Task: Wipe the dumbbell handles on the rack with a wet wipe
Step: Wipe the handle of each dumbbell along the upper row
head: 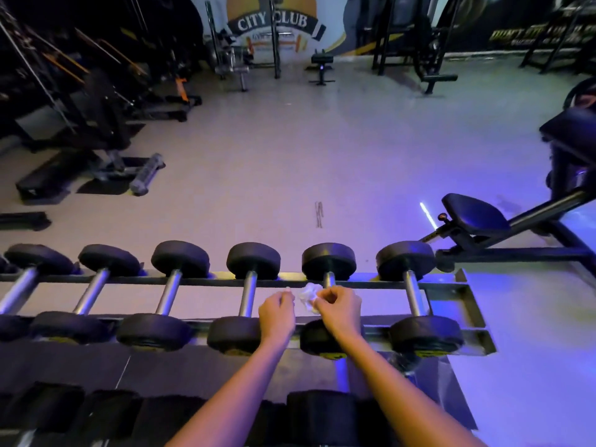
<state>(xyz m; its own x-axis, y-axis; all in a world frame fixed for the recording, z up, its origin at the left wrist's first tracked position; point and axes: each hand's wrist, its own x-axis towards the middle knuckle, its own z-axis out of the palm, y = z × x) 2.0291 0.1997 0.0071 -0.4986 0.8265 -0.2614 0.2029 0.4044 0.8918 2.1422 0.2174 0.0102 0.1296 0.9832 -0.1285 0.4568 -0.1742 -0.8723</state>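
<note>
Right hand (340,309) pinching crumpled wet wipe (309,295) just left of second handle (329,279) from right on the rack (467,304); left hand (276,312) curled near, grip impossible to tell. Better to wrap wipe round handle, rub full length.

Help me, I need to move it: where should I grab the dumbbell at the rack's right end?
Grip the dumbbell by its bare metal handle, coming down from above. The handle spans the open gap between the rack rails; the round heads look too wide to grasp.
</note>
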